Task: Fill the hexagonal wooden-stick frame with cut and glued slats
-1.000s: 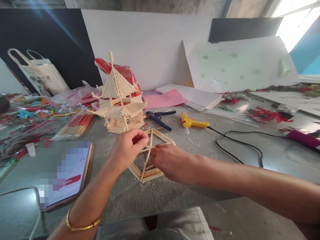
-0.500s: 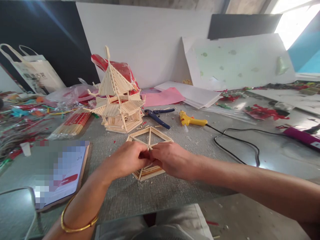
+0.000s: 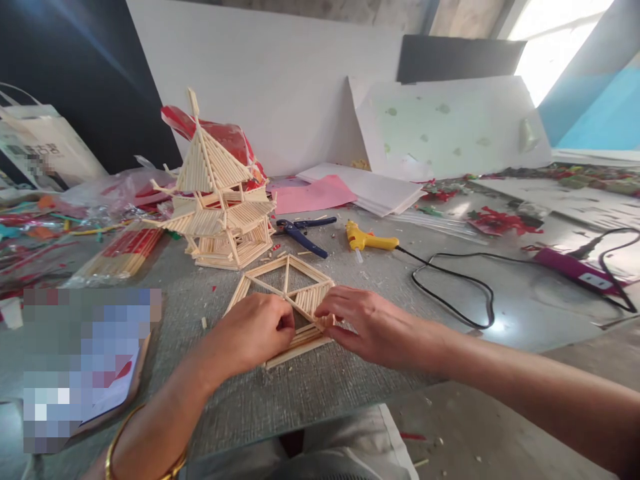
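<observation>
A hexagonal wooden-stick frame (image 3: 260,269) lies flat on the grey mat, its spokes meeting near the middle. One section on its right is filled with sticks (image 3: 311,298) laid side by side. My left hand (image 3: 260,330) rests over the frame's left part, fingers curled in, and what they hold, if anything, is hidden. At the right corner of the frame, my right hand (image 3: 363,323) has its thumb and fingers closed on the frame's edge. Behind the frame stands a stick pagoda model (image 3: 220,207) with a pointed roof.
Blue pliers (image 3: 305,239) and a yellow glue gun (image 3: 373,241) lie behind the frame. The gun's black cord runs right toward a purple power strip (image 3: 573,270). A tablet (image 3: 117,393) and bagged sticks (image 3: 117,253) are on the left.
My hands have moved apart from the frame's centre, the right one to its right corner. The filled section now shows between them. The view has turned slightly right.
</observation>
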`<state>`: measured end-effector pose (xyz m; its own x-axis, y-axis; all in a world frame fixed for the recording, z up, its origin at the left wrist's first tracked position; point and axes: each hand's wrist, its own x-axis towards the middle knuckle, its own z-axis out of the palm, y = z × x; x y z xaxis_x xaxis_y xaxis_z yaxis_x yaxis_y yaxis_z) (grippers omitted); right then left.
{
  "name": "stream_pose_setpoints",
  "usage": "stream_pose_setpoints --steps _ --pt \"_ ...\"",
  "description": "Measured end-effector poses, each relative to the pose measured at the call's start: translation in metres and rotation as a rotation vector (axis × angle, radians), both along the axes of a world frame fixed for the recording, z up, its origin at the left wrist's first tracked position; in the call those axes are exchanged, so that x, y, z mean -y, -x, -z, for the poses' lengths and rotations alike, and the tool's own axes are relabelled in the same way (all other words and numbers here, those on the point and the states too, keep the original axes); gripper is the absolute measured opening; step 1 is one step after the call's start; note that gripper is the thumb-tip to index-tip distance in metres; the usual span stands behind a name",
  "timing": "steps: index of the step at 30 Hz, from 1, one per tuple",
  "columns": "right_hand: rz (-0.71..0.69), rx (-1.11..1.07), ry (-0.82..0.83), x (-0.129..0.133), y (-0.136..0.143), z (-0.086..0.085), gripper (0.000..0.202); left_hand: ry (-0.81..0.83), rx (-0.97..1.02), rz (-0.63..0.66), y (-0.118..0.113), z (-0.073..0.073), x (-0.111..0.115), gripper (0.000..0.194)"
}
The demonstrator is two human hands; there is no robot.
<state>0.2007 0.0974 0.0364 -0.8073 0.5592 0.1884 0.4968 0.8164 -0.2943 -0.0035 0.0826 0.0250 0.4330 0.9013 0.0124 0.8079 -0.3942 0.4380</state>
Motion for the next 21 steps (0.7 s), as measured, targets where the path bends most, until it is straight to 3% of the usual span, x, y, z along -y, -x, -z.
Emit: stream_pose_setpoints --steps 10,21 --pt "-0.023 -0.041 -0.019 0.009 -0.007 0.012 0.018 0.007 -0.110 0.014 -0.002 -0.003 0.000 0.020" --pt "-0.021 -0.045 -0.075 0.008 -0.007 0.019 0.018 -0.006 -0.021 0.004 -0.010 0.000 -0.001 0.020"
